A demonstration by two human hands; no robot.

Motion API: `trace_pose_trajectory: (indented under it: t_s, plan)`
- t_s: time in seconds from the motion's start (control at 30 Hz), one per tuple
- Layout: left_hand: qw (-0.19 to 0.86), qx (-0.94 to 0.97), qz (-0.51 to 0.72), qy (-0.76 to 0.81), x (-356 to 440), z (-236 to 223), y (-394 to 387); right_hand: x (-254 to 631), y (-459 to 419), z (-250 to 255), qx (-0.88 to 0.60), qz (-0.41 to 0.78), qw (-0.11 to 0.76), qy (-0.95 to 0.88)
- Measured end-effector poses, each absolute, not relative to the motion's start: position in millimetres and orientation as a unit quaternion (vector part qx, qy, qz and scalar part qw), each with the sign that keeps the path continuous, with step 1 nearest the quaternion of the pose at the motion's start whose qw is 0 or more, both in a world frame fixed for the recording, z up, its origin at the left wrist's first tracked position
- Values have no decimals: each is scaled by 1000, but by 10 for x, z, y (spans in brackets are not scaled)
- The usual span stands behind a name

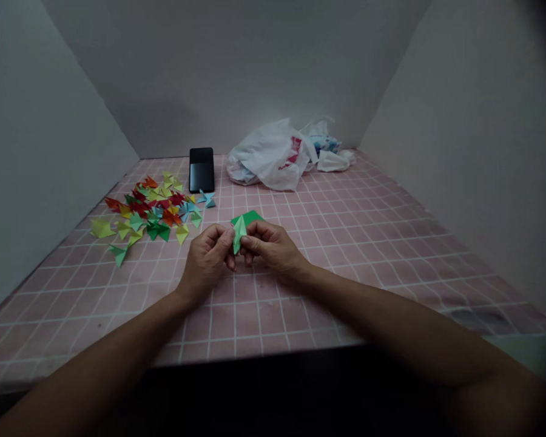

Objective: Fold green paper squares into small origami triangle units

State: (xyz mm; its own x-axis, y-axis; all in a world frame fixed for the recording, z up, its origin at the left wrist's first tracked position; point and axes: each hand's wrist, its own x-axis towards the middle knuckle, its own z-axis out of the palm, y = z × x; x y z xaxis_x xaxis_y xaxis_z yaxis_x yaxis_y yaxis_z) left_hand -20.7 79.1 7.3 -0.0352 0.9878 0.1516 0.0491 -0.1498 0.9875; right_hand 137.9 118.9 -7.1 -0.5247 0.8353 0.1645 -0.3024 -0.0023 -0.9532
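Note:
A small piece of light green origami paper (239, 234), folded into a narrow pointed shape, is held upright between my two hands. My left hand (210, 249) pinches its left edge with thumb and fingers. On the other side my right hand (273, 244) grips the right edge, thumb toward me. Just behind them a darker green paper (253, 216) lies on the table, partly hidden by the fingers. To the left spreads a pile of folded paper cranes (158, 228) in red, orange, yellow, green and blue.
A black phone (202, 170) is at the back, behind the pile. White plastic bags (273, 155), one with red print, are bunched near the rear wall. The table wears a pink checked cloth (346, 243), with grey walls on three sides.

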Motion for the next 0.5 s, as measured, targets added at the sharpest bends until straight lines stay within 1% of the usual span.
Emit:
trace_pose_trajectory:
  t_s: [0.37, 0.5]
  plan:
    - [416, 554, 544, 473, -193, 78, 783, 1375, 1196, -100, -225, 687, 416, -551]
    - [425, 550, 547, 466, -196, 73, 789, 1382, 1185, -88, -214, 697, 410, -548]
